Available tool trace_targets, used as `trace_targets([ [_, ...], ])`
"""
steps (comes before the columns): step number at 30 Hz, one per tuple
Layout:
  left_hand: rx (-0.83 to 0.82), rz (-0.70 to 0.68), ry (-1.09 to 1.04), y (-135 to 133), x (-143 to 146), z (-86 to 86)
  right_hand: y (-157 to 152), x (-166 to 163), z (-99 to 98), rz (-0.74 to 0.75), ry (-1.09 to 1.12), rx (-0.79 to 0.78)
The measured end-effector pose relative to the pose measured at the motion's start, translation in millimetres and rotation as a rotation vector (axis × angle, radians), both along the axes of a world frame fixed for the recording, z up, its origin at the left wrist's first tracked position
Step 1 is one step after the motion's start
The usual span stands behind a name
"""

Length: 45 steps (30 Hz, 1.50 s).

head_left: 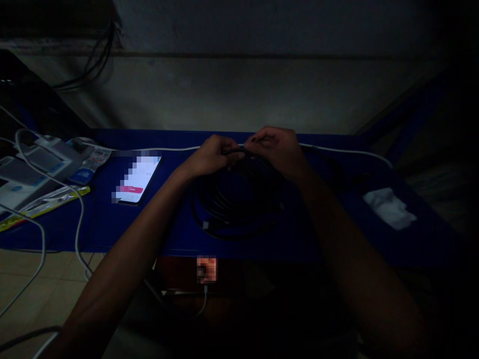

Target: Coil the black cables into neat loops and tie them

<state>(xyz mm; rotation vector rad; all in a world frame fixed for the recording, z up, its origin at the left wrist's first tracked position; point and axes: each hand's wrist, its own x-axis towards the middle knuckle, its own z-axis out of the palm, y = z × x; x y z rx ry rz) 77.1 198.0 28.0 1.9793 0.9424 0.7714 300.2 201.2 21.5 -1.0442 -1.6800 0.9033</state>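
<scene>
A coil of black cable [224, 212] lies on the blue bench top, with a pale-ended plug at its near left side. At the far side of the loops, my left hand [215, 153] is closed, thumb and fingers around the cable. Close beside it, my right hand [277, 149] pinches at the same stretch of cable, its fingertips almost meeting the left ones. Dim light hides exactly how the right fingers grip. A thin white cord [337, 150] runs behind both hands along the back of the bench.
Left of the coil lies a phone [140, 179] with its screen lit. Farther left are white power strips [48, 164], a yellow-edged packet [48, 202] and looping white cords. A crumpled white tissue [389, 207] rests at right. Behind the blue bench [179, 244] stands a wall.
</scene>
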Motion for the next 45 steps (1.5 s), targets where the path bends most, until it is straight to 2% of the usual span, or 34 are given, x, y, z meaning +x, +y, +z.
trace_targets([
  [5,-0.111,-0.005,-0.038,-5,0,4.9,-3,1,4.5,0.074,-0.061,-0.075],
  [12,-0.298,0.056,-0.189,3,1,-4.0,-12,4,11.2,0.170,-0.172,-0.223],
  [17,-0.352,0.002,-0.210,-16,-4,15.3,-12,7,12.1,0.212,-0.106,-0.285],
  [19,-0.241,0.068,-0.204,-35,-7,24.2,-11,9,13.5,0.204,-0.071,-0.304],
  [23,0.145,0.190,-0.106,-80,-16,39.1,-12,15,18.9,0.242,-0.033,-0.353],
  [28,0.519,0.116,0.275,-117,-17,57.2,-11,18,19.0,0.290,0.001,-0.400],
  [31,0.618,0.015,0.471,-122,-4,59.9,-9,16,13.8,0.308,-0.021,-0.407],
  [36,0.651,-0.113,0.597,-119,24,43.1,-6,14,7.1,0.282,-0.009,-0.419],
  [40,0.678,-0.086,0.591,-119,27,20.2,-1,14,4.3,0.238,-0.003,-0.324],
  [45,0.680,-0.039,0.585,-122,21,-5.1,3,10,0.3,0.179,-0.116,-0.149],
])
